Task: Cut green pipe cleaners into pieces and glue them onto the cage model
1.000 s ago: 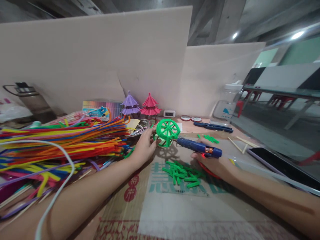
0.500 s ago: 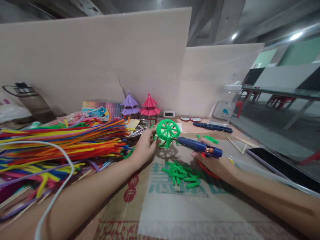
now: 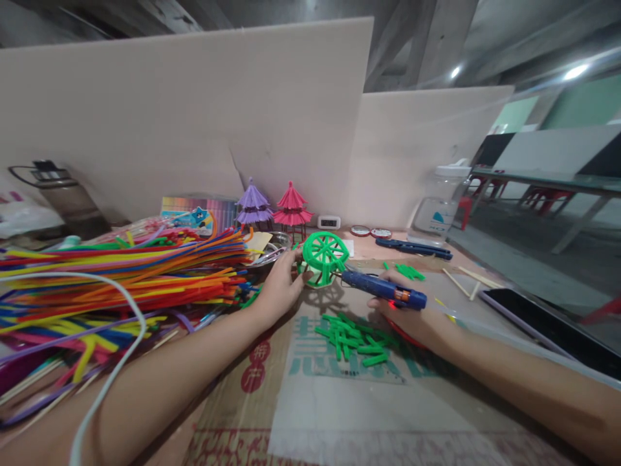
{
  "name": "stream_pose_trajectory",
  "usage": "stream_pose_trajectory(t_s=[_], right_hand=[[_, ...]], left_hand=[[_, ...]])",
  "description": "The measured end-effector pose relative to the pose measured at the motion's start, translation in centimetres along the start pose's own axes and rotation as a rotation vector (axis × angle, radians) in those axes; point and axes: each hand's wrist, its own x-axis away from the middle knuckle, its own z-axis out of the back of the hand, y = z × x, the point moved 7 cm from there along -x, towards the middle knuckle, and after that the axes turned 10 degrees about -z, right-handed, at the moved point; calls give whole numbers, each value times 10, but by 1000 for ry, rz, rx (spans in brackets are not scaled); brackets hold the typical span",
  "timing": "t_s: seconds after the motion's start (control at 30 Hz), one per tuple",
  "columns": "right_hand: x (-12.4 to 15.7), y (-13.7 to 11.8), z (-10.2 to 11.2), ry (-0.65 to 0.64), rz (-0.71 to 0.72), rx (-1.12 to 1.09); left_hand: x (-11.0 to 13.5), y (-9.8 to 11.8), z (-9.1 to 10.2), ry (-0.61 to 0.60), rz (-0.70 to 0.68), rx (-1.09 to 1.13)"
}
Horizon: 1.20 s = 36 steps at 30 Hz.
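Observation:
My left hand [image 3: 286, 285] is closed on the left edge of a green spoked wheel frame [image 3: 324, 252], made of fuzzy pipe cleaner pieces with a second ring below. In my right hand [image 3: 405, 320] is a blue hot glue gun [image 3: 383, 286], gripped from beneath, with a small red light glowing on it. Its nozzle points left and is close to the frame's lower right side; whether it touches, I cannot tell. Short cut green pipe cleaner pieces [image 3: 352, 338] lie in a loose pile just below, on the sheet-covered cardboard [image 3: 310, 414].
Bundles of coloured pipe cleaners [image 3: 121, 275] fill the left side, with a white cable [image 3: 136, 304] crossing them. Purple [image 3: 253, 207] and pink [image 3: 292, 206] pagoda models stand at the back. Pliers-like blue tool [image 3: 412, 248], clear bottle [image 3: 434, 207] and phone [image 3: 543, 323] are at right.
The glue gun has shifted slightly left and down, its nozzle now lower beside the green frame. My left hand stays nearly still, holding the frame.

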Motion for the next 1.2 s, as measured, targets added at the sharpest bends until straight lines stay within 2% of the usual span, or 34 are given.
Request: stream_pose_trajectory(t_s=[0.2, 0.4, 0.5, 0.6, 0.63, 0.7, 0.8, 0.87, 1.07, 1.2], right_hand=[[0, -5, -1, 3, 37, -19], [2, -7, 14, 24, 69, -335], [-15, -4, 24, 59, 9, -286], [-55, 12, 23, -37, -116, -322], [-70, 18, 19, -97, -151, -296], [-102, 29, 17, -119, -154, -118], [-140, 47, 16, -52, -200, 21], [-155, 54, 9, -27, -222, 82], [-165, 64, -23, -86, -217, 168], [-163, 67, -19, -101, -177, 264]], left_hand=[[-1, -1, 1, 32, 10, 47], [1, -7, -2, 6, 140, 57], [1, -4, -2, -18, 146, 29], [1, 0, -2, -34, 156, 5], [1, 0, -2, -38, 158, -5], [1, 1, -2, -44, 152, -2], [1, 0, -4, -43, 137, 24], [1, -1, -4, -39, 129, 31], [2, 0, -3, -44, 128, 24], [2, 2, -3, -48, 122, 10]])
